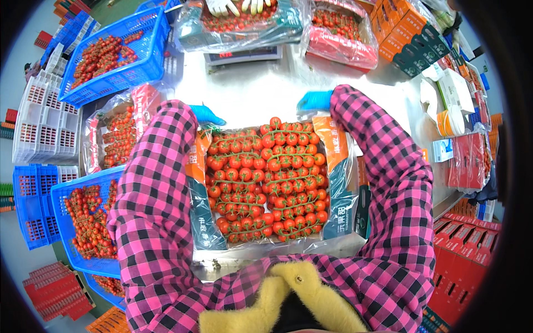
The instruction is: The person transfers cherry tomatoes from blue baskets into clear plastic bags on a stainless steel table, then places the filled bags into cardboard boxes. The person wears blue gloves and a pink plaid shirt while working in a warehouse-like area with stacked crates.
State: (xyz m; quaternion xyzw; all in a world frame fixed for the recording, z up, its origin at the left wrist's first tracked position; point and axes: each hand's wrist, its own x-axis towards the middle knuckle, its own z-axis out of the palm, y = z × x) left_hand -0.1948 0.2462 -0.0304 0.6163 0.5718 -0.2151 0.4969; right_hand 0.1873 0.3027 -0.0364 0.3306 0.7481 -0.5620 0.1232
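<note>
An open carton (338, 147) with orange and dark teal flaps, in clear plastic, lies before me, packed with rows of red vine tomatoes (266, 177). My left hand (208, 115), in a blue glove, is at the carton's far left corner, fingers extended; whether it touches the plastic is unclear. Just beyond the far right corner is my right hand (313, 101), also blue-gloved, its fingers stretched leftward and partly bunched from this angle. I see nothing held in either hand.
Blue crates of tomatoes (155, 28) stand left, around another bagged carton (94, 139). Across the steel table (244, 83), a co-worker's gloved hands (233, 6) rest over a carton above a scale (239, 57). Stacked cartons (405, 39), packaging and a red bagged carton (463, 166) line the right.
</note>
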